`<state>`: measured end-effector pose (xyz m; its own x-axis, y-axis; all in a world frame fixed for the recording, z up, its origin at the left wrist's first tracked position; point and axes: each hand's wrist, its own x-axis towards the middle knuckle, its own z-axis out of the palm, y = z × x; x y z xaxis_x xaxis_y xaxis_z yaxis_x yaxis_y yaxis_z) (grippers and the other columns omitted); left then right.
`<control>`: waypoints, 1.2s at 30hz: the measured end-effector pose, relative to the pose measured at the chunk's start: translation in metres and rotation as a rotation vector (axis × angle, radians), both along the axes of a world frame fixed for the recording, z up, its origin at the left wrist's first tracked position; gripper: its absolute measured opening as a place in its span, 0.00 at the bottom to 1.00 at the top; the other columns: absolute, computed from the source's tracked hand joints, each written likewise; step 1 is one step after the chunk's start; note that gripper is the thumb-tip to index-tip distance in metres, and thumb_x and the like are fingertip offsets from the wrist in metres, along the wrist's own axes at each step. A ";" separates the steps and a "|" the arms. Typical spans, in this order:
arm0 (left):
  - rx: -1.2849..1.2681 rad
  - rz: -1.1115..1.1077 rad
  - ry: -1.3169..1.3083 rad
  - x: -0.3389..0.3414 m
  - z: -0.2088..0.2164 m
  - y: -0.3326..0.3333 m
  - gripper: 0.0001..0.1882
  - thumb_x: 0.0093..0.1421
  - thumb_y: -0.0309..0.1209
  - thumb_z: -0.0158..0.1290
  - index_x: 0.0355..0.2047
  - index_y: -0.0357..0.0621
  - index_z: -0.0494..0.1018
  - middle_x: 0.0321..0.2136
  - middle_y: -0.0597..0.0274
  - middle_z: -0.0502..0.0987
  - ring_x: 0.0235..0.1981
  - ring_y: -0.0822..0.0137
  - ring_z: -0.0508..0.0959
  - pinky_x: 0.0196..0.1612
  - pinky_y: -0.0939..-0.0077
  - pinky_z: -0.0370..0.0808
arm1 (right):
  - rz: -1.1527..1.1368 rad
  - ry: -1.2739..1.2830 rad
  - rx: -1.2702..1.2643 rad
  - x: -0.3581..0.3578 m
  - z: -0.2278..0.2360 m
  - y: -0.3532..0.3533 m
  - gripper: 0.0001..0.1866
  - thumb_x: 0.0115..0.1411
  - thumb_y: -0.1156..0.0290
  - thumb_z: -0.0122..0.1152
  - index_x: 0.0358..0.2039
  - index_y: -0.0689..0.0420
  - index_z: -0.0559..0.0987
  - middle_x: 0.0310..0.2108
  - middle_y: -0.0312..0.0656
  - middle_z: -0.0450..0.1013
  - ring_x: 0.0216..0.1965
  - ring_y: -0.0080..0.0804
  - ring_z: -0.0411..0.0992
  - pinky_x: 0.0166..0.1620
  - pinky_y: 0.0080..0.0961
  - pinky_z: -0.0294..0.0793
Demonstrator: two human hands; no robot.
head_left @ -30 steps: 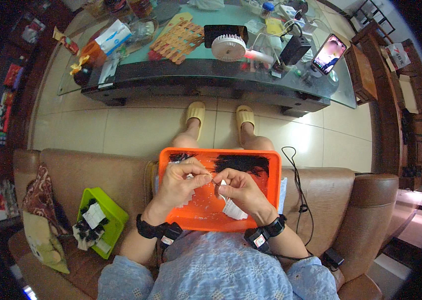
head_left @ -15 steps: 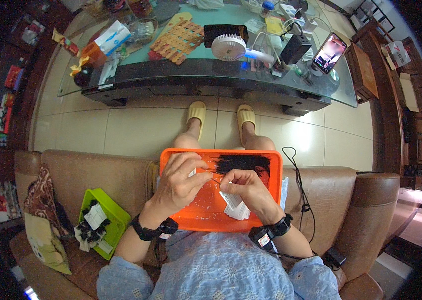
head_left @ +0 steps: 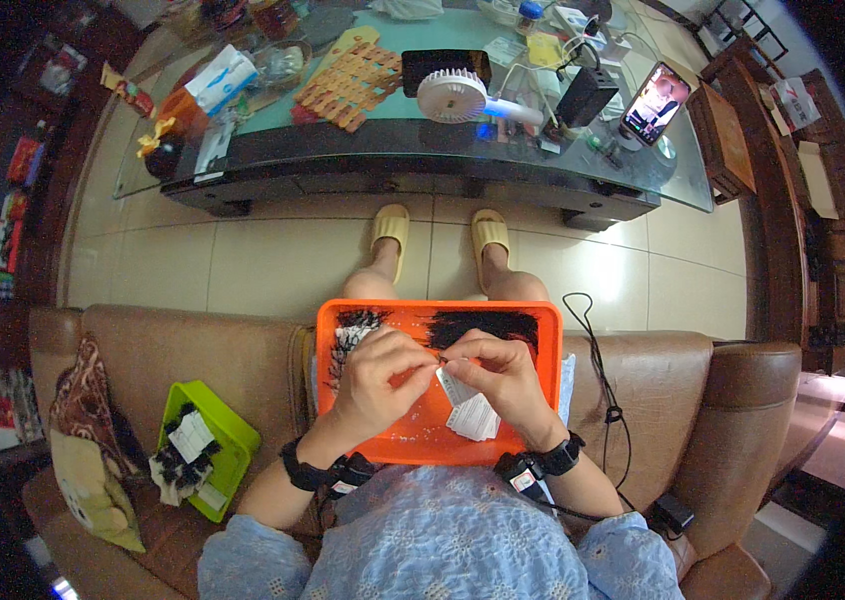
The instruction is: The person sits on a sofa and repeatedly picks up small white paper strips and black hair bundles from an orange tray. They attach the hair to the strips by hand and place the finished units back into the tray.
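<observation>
An orange tray [head_left: 543,450] rests across my lap. Over its middle, my left hand [head_left: 375,385] and my right hand [head_left: 508,380] come together, thumbs and fingertips pinched. From the right fingertips hangs a small white paper tag [head_left: 451,387]. Whatever the left fingertips pinch is too small to make out. Below the right hand lies a fanned stack of white tags [head_left: 474,418]. A thick bundle of black strings [head_left: 473,322] fills the tray's far right corner, partly behind my right hand. More black strings with white tags [head_left: 351,335] lie in the far left corner.
On the brown sofa [head_left: 243,345] to my left sits a green tray [head_left: 235,440] with black strings and white tags, beside a cushion [head_left: 93,480]. A black cable [head_left: 603,370] lies at right. Ahead, a glass table [head_left: 343,140] carries a small fan [head_left: 453,95] and a phone [head_left: 655,105].
My left hand has moved right and closer to me, its fingertips meeting the right hand's. The strings and tags in the tray's far left corner now show.
</observation>
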<state>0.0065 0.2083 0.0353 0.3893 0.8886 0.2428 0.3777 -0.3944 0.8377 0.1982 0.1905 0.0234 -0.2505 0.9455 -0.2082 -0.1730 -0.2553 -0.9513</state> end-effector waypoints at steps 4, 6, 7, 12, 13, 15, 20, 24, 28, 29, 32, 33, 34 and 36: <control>-0.446 0.065 -0.093 -0.003 0.003 -0.001 0.05 0.50 0.22 0.60 0.24 0.34 0.75 0.25 0.56 0.76 0.29 0.62 0.77 0.35 0.71 0.71 | 0.063 -0.387 0.408 0.000 0.002 0.005 0.07 0.56 0.75 0.63 0.35 0.62 0.81 0.29 0.37 0.77 0.36 0.23 0.71 0.41 0.24 0.70; -0.662 0.110 -0.101 -0.004 0.004 -0.002 0.05 0.51 0.23 0.60 0.25 0.33 0.75 0.24 0.57 0.76 0.29 0.64 0.77 0.35 0.72 0.71 | 0.054 -0.466 0.448 -0.002 0.001 0.003 0.07 0.56 0.74 0.62 0.35 0.62 0.81 0.30 0.37 0.77 0.36 0.23 0.72 0.41 0.24 0.71; -0.527 0.129 -0.055 -0.003 0.003 0.000 0.05 0.51 0.23 0.59 0.25 0.33 0.75 0.24 0.57 0.76 0.29 0.64 0.77 0.35 0.72 0.71 | 0.047 -0.374 0.274 -0.002 0.000 0.002 0.07 0.56 0.74 0.62 0.35 0.62 0.81 0.30 0.37 0.78 0.35 0.23 0.72 0.40 0.23 0.71; -0.172 0.132 0.020 -0.007 -0.002 0.009 0.03 0.51 0.22 0.58 0.25 0.35 0.75 0.23 0.57 0.76 0.28 0.61 0.76 0.34 0.69 0.70 | 0.127 0.215 -0.555 0.008 -0.009 -0.001 0.06 0.57 0.78 0.61 0.36 0.63 0.80 0.31 0.37 0.78 0.32 0.24 0.75 0.38 0.20 0.74; -0.167 0.129 0.009 -0.006 -0.003 0.009 0.03 0.51 0.22 0.58 0.25 0.35 0.75 0.23 0.58 0.75 0.28 0.61 0.76 0.35 0.69 0.70 | 0.108 0.394 -0.594 0.008 -0.011 -0.001 0.08 0.56 0.79 0.61 0.37 0.63 0.80 0.32 0.40 0.78 0.33 0.27 0.77 0.40 0.23 0.77; -0.160 0.130 -0.005 -0.004 -0.005 0.009 0.03 0.50 0.22 0.59 0.24 0.36 0.75 0.23 0.58 0.75 0.28 0.60 0.75 0.35 0.67 0.70 | 0.034 0.550 -0.643 0.008 -0.013 -0.003 0.08 0.57 0.79 0.60 0.38 0.63 0.80 0.32 0.41 0.78 0.33 0.29 0.77 0.41 0.24 0.77; 0.029 0.018 0.049 -0.001 -0.008 0.010 0.03 0.48 0.22 0.60 0.24 0.38 0.76 0.23 0.59 0.76 0.27 0.61 0.76 0.33 0.69 0.71 | -0.103 0.614 -0.561 -0.002 -0.014 -0.002 0.09 0.57 0.80 0.59 0.39 0.61 0.81 0.34 0.42 0.78 0.34 0.30 0.77 0.44 0.26 0.77; -0.021 -0.040 -0.040 -0.005 -0.005 0.013 0.03 0.48 0.22 0.60 0.24 0.39 0.76 0.22 0.60 0.76 0.25 0.65 0.76 0.31 0.71 0.71 | -0.052 0.355 -0.409 -0.002 -0.005 0.000 0.09 0.57 0.81 0.59 0.39 0.62 0.81 0.33 0.38 0.77 0.33 0.25 0.74 0.41 0.21 0.74; -0.429 -0.012 -0.050 -0.008 0.003 0.012 0.04 0.51 0.24 0.59 0.25 0.35 0.77 0.24 0.58 0.76 0.27 0.65 0.77 0.33 0.73 0.71 | 0.043 -0.028 0.006 -0.003 -0.001 0.003 0.08 0.58 0.80 0.58 0.37 0.62 0.82 0.32 0.31 0.72 0.32 0.17 0.69 0.37 0.15 0.68; -0.509 0.004 -0.065 -0.008 0.004 0.011 0.04 0.52 0.24 0.59 0.25 0.34 0.77 0.24 0.58 0.77 0.27 0.66 0.77 0.33 0.73 0.71 | 0.051 -0.095 0.102 -0.003 -0.001 0.004 0.07 0.58 0.80 0.58 0.37 0.62 0.81 0.32 0.31 0.72 0.32 0.17 0.69 0.37 0.15 0.68; -0.475 0.044 -0.049 -0.006 0.005 0.013 0.04 0.52 0.23 0.58 0.25 0.34 0.76 0.24 0.57 0.77 0.28 0.66 0.77 0.33 0.73 0.71 | 0.054 -0.026 -0.047 -0.002 -0.003 0.002 0.06 0.59 0.78 0.58 0.37 0.62 0.80 0.34 0.32 0.73 0.34 0.19 0.69 0.40 0.17 0.68; -0.428 0.058 -0.022 -0.006 0.005 0.015 0.04 0.51 0.23 0.58 0.25 0.34 0.76 0.24 0.57 0.76 0.28 0.65 0.77 0.34 0.73 0.72 | 0.052 0.043 -0.169 -0.001 -0.004 0.001 0.06 0.59 0.78 0.58 0.37 0.62 0.79 0.34 0.33 0.73 0.35 0.20 0.70 0.41 0.19 0.69; -0.356 0.072 -0.037 -0.006 0.006 0.017 0.04 0.51 0.23 0.58 0.25 0.34 0.76 0.24 0.57 0.76 0.28 0.65 0.77 0.34 0.73 0.72 | 0.042 0.159 -0.237 -0.001 -0.006 0.001 0.05 0.60 0.78 0.57 0.37 0.62 0.78 0.34 0.34 0.74 0.36 0.21 0.70 0.42 0.20 0.69; -0.233 0.100 -0.042 -0.008 0.006 0.022 0.04 0.51 0.23 0.58 0.25 0.34 0.75 0.24 0.57 0.76 0.29 0.64 0.77 0.34 0.72 0.72 | 0.009 0.356 -0.398 -0.003 -0.010 0.001 0.05 0.60 0.77 0.57 0.37 0.62 0.76 0.35 0.35 0.74 0.37 0.22 0.71 0.44 0.22 0.70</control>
